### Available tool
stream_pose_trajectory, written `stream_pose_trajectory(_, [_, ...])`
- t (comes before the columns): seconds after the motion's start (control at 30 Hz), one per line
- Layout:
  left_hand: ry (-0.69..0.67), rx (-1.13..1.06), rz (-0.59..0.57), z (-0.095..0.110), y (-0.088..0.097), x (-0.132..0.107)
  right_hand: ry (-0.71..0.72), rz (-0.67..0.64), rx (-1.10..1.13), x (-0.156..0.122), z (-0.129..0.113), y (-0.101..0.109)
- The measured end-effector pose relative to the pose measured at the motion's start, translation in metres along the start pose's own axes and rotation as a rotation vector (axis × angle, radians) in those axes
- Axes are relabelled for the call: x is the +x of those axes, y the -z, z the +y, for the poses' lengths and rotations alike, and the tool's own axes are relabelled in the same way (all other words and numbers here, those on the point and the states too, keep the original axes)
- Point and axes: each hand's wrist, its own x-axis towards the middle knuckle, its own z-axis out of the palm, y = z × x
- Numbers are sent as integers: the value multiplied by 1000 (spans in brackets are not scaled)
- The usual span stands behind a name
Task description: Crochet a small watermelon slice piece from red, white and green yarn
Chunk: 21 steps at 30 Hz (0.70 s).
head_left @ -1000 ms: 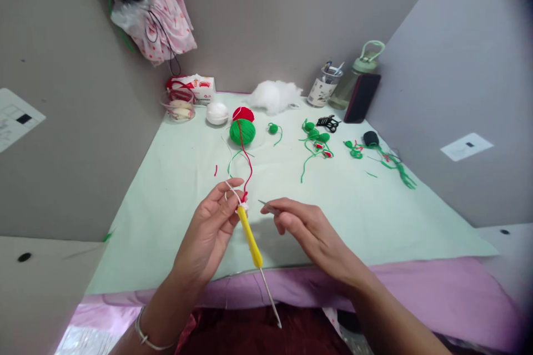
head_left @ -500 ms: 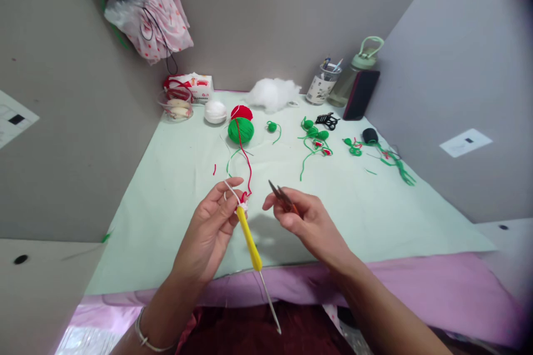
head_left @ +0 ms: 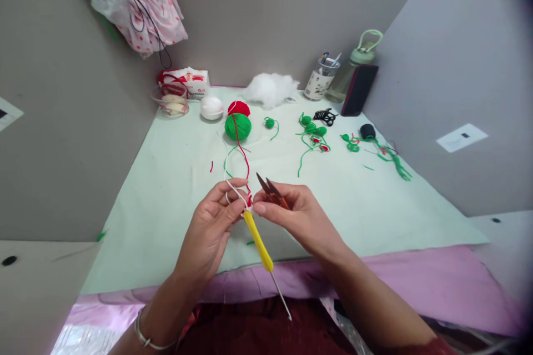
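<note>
Crochet hook (head_left: 259, 241) with a yellow handle hangs slanting over the near edge of the table, its head up between the two hands and its bare metal tail pointing down toward the person's lap. The left hand (head_left: 212, 227) pinches the hook's head together with a tiny red-and-white stitched piece, fingers closed tight, a white strand looped over the forefinger. The right hand (head_left: 297, 216) is closed round a pair of snips (head_left: 268, 187), thumb and forefinger tips touching the same spot on the hook; the two blades point up and away, a little apart.

From where I stand, a red strand (head_left: 244, 158) runs from the work up across the mint cloth (head_left: 166, 205) and over the green yarn ball (head_left: 237, 126) to the red yarn ball (head_left: 239, 106) just behind it. Nothing lies between the hands and those balls but loose thread ends.

There are three balls in all, counting the white ball (head_left: 211, 107) to their left. Beyond them sit one glass bowl (head_left: 170, 102), one tissue pack (head_left: 187, 77) and one heap of white stuffing (head_left: 270, 89). To the right lie three clusters of small green crocheted bits (head_left: 312, 130), too tangled to count singly, with one black hair clip (head_left: 325, 116) and one black spool (head_left: 368, 131). In the far corner stand one pen cup (head_left: 320, 79), one bottle (head_left: 358, 58) and one phone (head_left: 358, 97) leaning against it.
</note>
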Motion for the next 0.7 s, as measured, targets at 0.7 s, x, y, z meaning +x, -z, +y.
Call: stream_pose_trajectory(0.7, [103,-304,-47,4,5,3,114,16,-274,-22,18,17])
